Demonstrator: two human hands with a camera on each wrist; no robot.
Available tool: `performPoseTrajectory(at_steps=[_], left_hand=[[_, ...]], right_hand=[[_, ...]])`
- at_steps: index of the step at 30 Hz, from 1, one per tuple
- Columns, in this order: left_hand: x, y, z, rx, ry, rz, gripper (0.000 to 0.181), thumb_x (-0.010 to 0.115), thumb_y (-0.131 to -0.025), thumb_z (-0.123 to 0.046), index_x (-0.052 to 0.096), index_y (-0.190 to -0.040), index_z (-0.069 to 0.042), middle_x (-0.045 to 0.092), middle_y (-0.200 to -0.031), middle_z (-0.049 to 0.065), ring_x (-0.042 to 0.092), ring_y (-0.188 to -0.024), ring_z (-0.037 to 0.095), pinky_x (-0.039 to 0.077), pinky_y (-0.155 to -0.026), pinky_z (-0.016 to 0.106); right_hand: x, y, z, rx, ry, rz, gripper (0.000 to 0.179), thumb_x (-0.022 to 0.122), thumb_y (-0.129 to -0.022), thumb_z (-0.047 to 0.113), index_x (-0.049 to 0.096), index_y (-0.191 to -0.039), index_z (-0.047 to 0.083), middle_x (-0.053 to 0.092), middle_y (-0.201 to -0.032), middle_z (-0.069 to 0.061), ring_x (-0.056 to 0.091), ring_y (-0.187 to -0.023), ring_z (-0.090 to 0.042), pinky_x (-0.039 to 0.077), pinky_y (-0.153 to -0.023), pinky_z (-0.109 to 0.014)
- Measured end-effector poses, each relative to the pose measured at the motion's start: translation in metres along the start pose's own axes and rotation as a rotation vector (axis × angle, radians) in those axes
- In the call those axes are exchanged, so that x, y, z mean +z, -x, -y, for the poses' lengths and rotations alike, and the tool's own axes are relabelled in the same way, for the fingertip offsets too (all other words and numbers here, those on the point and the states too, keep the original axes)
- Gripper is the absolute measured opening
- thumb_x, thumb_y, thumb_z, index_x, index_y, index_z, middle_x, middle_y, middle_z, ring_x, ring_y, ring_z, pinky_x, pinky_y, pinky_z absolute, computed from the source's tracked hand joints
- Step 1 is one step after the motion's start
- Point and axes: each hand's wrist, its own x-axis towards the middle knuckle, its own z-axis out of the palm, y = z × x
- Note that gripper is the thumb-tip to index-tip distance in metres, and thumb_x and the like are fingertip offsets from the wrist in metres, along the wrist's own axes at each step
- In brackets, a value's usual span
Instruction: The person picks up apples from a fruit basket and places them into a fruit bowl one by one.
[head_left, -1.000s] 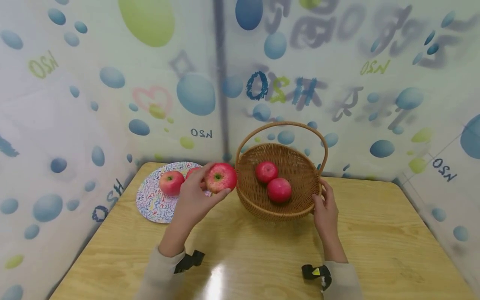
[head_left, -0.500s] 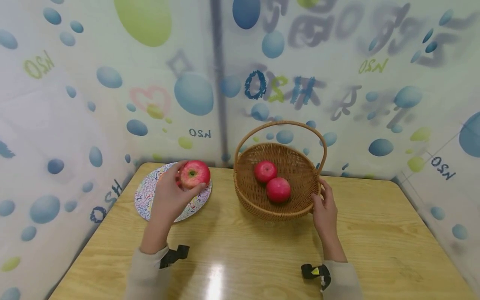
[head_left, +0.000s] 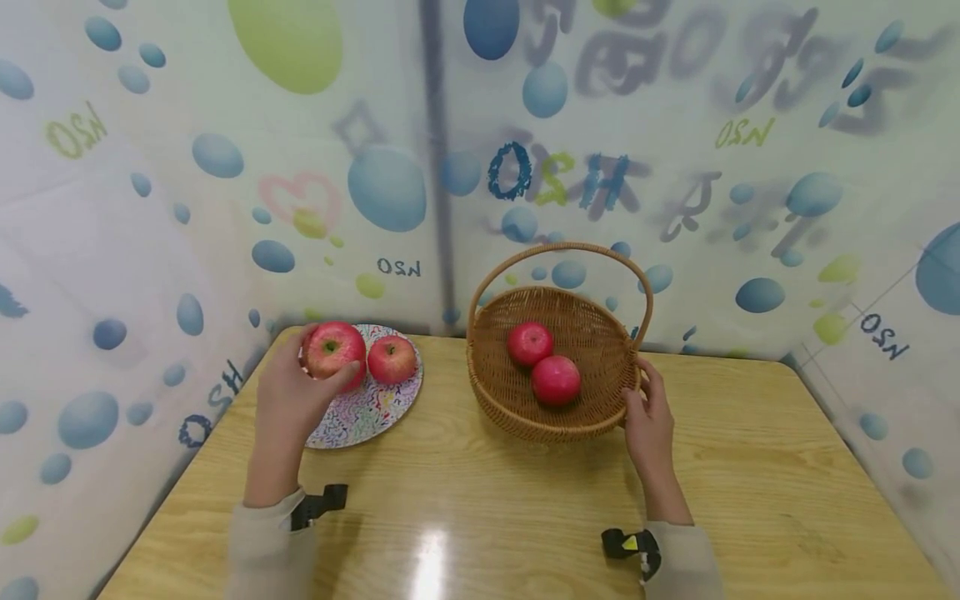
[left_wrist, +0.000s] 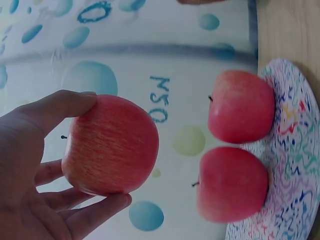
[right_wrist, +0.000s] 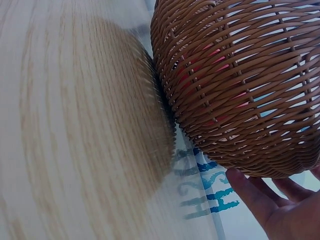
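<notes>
My left hand [head_left: 288,392] grips a red apple [head_left: 335,352], thumb on one side and fingers on the other, above the left part of the patterned plate [head_left: 360,423]. In the left wrist view the held apple [left_wrist: 115,145] is apart from two apples on the plate, one apple [left_wrist: 242,106] beside another apple [left_wrist: 232,184]. From the head, one plate apple [head_left: 392,359] shows plainly; the other is mostly hidden behind the held one. My right hand [head_left: 651,425] holds the right rim of a wicker basket [head_left: 600,350], which contains two red apples [head_left: 557,381].
Wooden table [head_left: 480,508] under everything, its back edge against a wall [head_left: 375,108] printed with blue and green bubbles. The basket's tall arched handle [head_left: 562,247] stands upright. Bare tabletop lies between plate and basket and in front of both.
My left hand has carried the apple leftward, from beside the basket to over the plate's left part, uncovering the right plate apple. The right hand and basket have stayed put.
</notes>
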Motion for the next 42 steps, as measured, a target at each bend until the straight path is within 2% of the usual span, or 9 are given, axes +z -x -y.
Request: performPoseTrajectory(at_steps=[4,13,25,33,42], left_hand=[[-0.005,-0.002,0.009,-0.017,-0.019,-0.039,0.071,0.082,-0.083,-0.031,0.052,-0.144,-0.009,0.063,-0.13,0.017,0.056,-0.109,0.034,0.053,-0.092,0.052],[-0.013,-0.005,0.025,-0.175,-0.026,-0.001,0.086,0.077,-0.087,-0.043,0.038,-0.156,-0.012,0.051,-0.15,0.02,0.05,-0.133,0.041,0.048,-0.105,0.061],[-0.017,-0.009,0.048,-0.278,-0.038,0.01,0.088,0.075,-0.089,-0.043,0.031,-0.159,-0.013,0.047,-0.153,0.021,0.047,-0.135,0.043,0.048,-0.104,0.062],[-0.016,-0.011,0.06,-0.29,-0.109,0.04,0.086,0.074,-0.09,-0.039,0.033,-0.157,-0.007,0.05,-0.148,0.026,0.048,-0.13,0.046,0.046,-0.105,0.064],[-0.011,-0.013,0.079,-0.366,-0.069,0.076,0.091,0.072,-0.091,-0.043,0.025,-0.161,-0.009,0.042,-0.156,0.026,0.043,-0.136,0.048,0.043,-0.108,0.065]], right_hand=[[0.0,0.0,0.0,0.001,-0.007,-0.001,0.051,0.04,-0.106,0.021,0.035,-0.156,0.031,0.044,-0.157,-0.016,0.058,-0.129,-0.037,0.048,-0.072,-0.009],[-0.001,0.001,0.001,0.005,-0.024,0.016,0.052,0.039,-0.106,0.022,0.032,-0.157,0.033,0.046,-0.154,-0.016,0.06,-0.125,-0.038,0.051,-0.07,-0.01],[-0.001,0.002,0.001,0.01,-0.016,0.02,0.051,0.038,-0.107,0.023,0.033,-0.156,0.033,0.044,-0.156,-0.016,0.058,-0.129,-0.038,0.051,-0.071,-0.011],[-0.001,0.002,0.002,0.014,-0.011,0.022,0.051,0.038,-0.107,0.024,0.033,-0.156,0.034,0.042,-0.158,-0.016,0.058,-0.13,-0.038,0.05,-0.07,-0.011],[-0.001,0.002,0.003,0.023,-0.017,0.026,0.051,0.038,-0.107,0.024,0.032,-0.157,0.035,0.04,-0.159,-0.015,0.057,-0.131,-0.038,0.05,-0.071,-0.01]])
